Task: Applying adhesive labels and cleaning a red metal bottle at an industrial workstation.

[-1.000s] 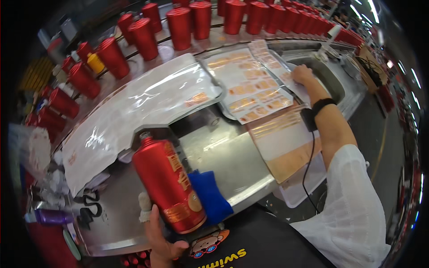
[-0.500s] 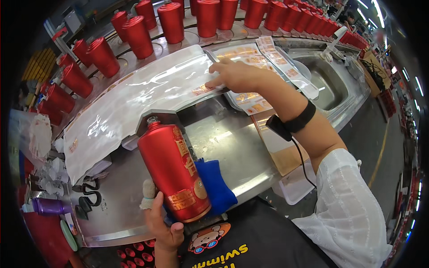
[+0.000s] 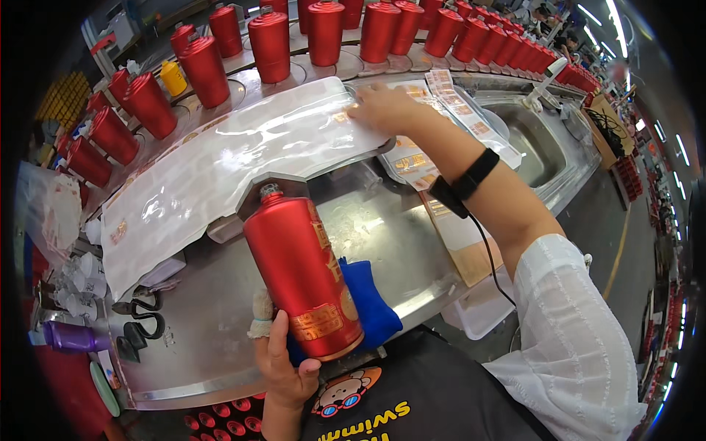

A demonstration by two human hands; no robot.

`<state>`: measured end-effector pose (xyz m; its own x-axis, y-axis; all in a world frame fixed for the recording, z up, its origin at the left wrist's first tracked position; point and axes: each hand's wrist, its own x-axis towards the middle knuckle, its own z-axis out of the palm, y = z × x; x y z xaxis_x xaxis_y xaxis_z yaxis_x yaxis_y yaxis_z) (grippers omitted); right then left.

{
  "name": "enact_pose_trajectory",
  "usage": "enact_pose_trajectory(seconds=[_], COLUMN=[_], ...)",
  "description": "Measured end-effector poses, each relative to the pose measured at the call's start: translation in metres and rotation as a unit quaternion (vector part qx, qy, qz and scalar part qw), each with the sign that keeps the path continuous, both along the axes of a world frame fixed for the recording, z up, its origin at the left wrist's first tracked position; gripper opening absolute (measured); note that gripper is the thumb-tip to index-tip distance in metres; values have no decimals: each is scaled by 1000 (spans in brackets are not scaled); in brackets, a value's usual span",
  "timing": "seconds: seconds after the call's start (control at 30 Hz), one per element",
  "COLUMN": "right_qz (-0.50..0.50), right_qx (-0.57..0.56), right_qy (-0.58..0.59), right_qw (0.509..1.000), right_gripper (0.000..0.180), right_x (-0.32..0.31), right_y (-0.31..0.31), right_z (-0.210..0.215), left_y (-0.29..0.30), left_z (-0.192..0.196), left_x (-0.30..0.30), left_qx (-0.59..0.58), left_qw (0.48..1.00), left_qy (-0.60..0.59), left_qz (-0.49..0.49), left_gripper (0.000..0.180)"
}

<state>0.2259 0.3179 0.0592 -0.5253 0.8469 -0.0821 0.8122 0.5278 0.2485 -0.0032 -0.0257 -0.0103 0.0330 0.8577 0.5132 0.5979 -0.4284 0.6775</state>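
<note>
A long curved steel workbench (image 3: 220,345) fills the scene, and along its far edge a line of matching red bottles (image 3: 323,29) stands upright on a conveyor, so each can be taken off in turn. Across the middle of the bench lies a big glossy backing sheet (image 3: 220,162), spread flat within easy reach; it looks nearly stripped of stickers. To the right of it, sheets of gold labels (image 3: 448,95) lie beside a sunken steel sink (image 3: 529,147). Near the person, the left hand (image 3: 283,360) grips one red bottle (image 3: 305,275) from below, fingers wrapped around its base and thumb up the near side, tilting it so the front faces up toward the person, seemingly ready for a label. A blue cloth (image 3: 371,298) sits just behind the bottle, likely a cushion for it. The right hand (image 3: 386,109) stretches to the far right end of the backing sheet, palm down, fingers together and pressed on its edge; whether they pinch a label I cannot tell. A black wristband (image 3: 467,182) with a cable circles that forearm.
</note>
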Motion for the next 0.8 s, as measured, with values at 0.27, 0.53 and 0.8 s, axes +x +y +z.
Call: enact_pose_trajectory(seconds=[0.27, 0.53, 0.8], right_qz=[-136, -14, 223], right_qx=[0, 225, 45], right_qy=[122, 160, 355], right_qw=[983, 961, 907], right_gripper=[40, 31, 12], right_x=[4, 20, 13], right_y=[63, 76, -69], right_z=[-23, -52, 44], left_y=[0, 0, 1], left_z=[-5, 1, 11], left_x=[-1, 2, 12], left_qx=[5, 3, -41], left_qw=[1000, 1000, 997], left_qy=[-11, -3, 58], left_qz=[-7, 1, 33], left_gripper=[70, 70, 105])
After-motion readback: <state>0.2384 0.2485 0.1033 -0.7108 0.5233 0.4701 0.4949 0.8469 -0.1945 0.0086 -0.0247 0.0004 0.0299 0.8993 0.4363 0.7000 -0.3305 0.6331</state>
